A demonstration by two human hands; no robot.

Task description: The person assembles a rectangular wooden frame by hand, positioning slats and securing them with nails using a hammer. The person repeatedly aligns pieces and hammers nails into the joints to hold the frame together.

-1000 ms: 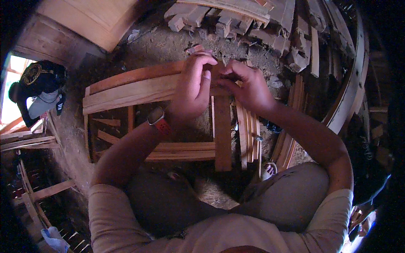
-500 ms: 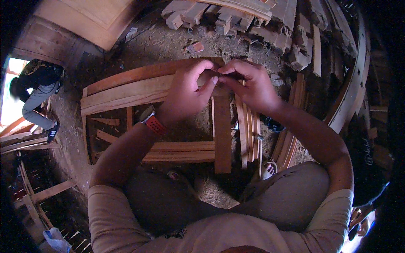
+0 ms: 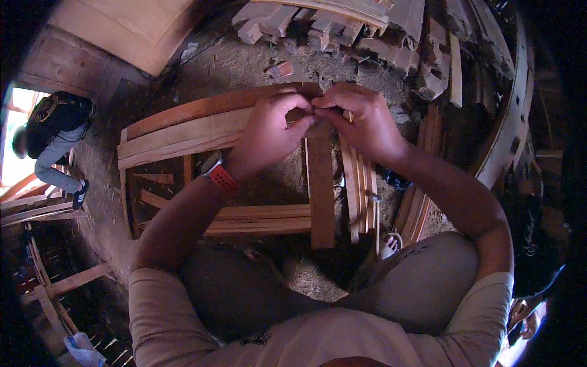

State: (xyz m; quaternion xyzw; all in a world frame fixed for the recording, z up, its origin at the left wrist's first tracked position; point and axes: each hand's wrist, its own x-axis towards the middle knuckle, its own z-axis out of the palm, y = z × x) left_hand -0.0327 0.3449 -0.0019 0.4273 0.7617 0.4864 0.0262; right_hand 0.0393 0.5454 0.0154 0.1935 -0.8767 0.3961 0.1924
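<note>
My left hand (image 3: pixel 276 127) and my right hand (image 3: pixel 363 120) meet above the far right corner of a wooden frame (image 3: pixel 189 140). Thumbs and fingers of both are pinched together, tip to tip. Whatever lies between them is too small or hidden to make out. A watch with a red strap (image 3: pixel 221 177) circles my left wrist. Below the hands, a flat upright board (image 3: pixel 321 189) forms the frame's right side. Stacked pale and reddish planks make its far side, and more strips (image 3: pixel 263 219) run along the near side.
A hammer (image 3: pixel 376 214) stands beside narrow slats (image 3: pixel 361 189) to the right. Rough beams (image 3: pixel 403 43) are piled at the back. A brick-like block (image 3: pixel 280 70) lies on the littered floor. Another person (image 3: pixel 58 131) bends over timber at the left. My sandalled foot (image 3: pixel 389 244) is near the hammer.
My fingertips have drawn closer together, the left fingers curling in more. At the left, the other person has shifted posture slightly. The frame stays put.
</note>
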